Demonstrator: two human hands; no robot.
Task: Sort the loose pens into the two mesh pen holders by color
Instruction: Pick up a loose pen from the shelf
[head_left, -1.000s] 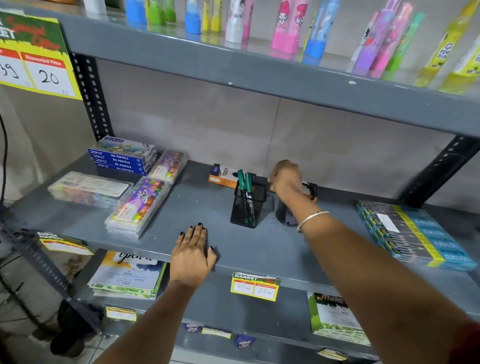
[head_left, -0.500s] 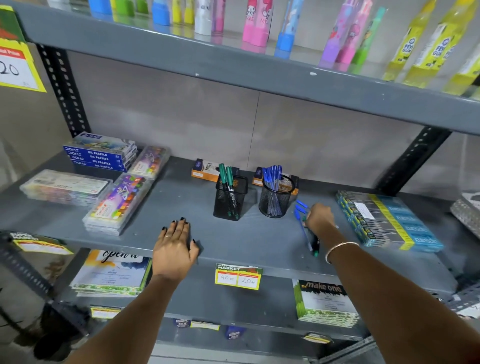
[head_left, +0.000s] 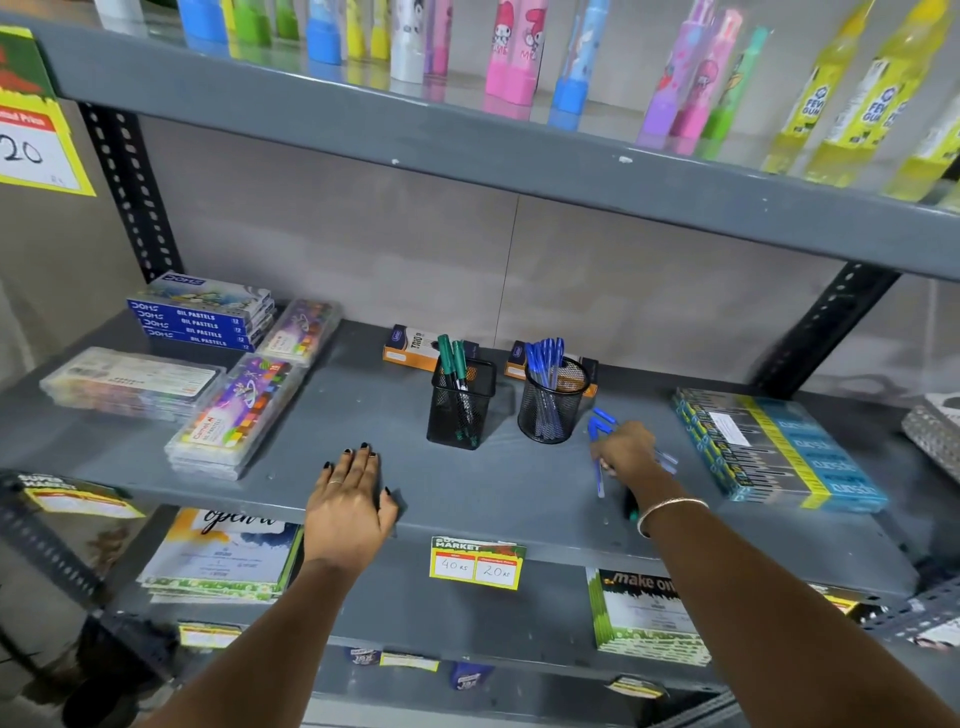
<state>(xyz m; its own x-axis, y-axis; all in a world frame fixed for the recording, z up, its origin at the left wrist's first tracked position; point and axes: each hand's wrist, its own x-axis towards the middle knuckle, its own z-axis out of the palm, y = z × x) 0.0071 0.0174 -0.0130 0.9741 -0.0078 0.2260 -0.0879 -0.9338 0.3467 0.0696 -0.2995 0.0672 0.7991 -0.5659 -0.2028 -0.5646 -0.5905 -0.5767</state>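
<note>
Two black mesh holders stand mid-shelf. The square holder (head_left: 460, 410) on the left has green pens (head_left: 453, 358) in it. The round holder (head_left: 551, 408) on the right has several blue pens (head_left: 545, 356). Loose blue pens (head_left: 600, 423) lie just right of the round holder, with a green-tipped pen (head_left: 632, 512) nearer the shelf's front. My right hand (head_left: 626, 449) rests over these loose pens, fingers curled on them; a blue pen sticks out below the fingers. My left hand (head_left: 348, 506) lies flat on the shelf (head_left: 519, 488) near its front edge, holding nothing.
Pastel boxes (head_left: 202, 314) and clear crayon packs (head_left: 236, 415) fill the shelf's left side. A blue-and-yellow pack (head_left: 774, 447) lies to the right of my hand. Two orange pen boxes (head_left: 410, 348) sit behind the holders. A price tag (head_left: 475, 564) hangs on the shelf edge.
My right hand left the round holder, moved right and came down on the loose pens, then closed around them. The left hand stayed flat on the shelf.
</note>
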